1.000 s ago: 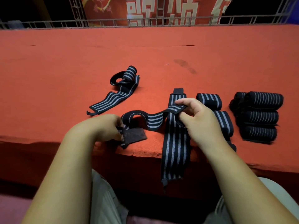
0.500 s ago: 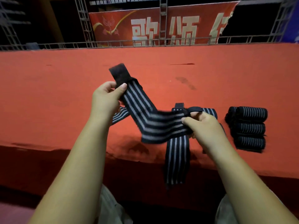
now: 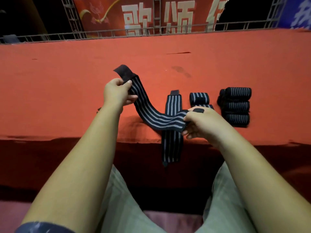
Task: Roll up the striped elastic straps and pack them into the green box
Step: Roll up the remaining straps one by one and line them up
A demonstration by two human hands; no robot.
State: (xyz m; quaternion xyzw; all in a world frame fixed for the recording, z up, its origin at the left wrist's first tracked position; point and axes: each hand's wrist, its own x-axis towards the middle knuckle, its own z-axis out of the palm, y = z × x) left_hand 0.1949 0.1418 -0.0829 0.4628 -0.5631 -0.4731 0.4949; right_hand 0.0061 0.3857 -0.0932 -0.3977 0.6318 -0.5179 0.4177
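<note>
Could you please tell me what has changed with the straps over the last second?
The left hand raised its end of the held strap off the table, up and forward, stretching it flat. The right hand kept its grip. The draped strap and rolled straps stayed put.

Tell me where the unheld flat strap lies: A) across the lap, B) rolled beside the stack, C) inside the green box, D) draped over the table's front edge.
D: the flat strap lies on the red table with its lower end hanging over the front edge.
</note>
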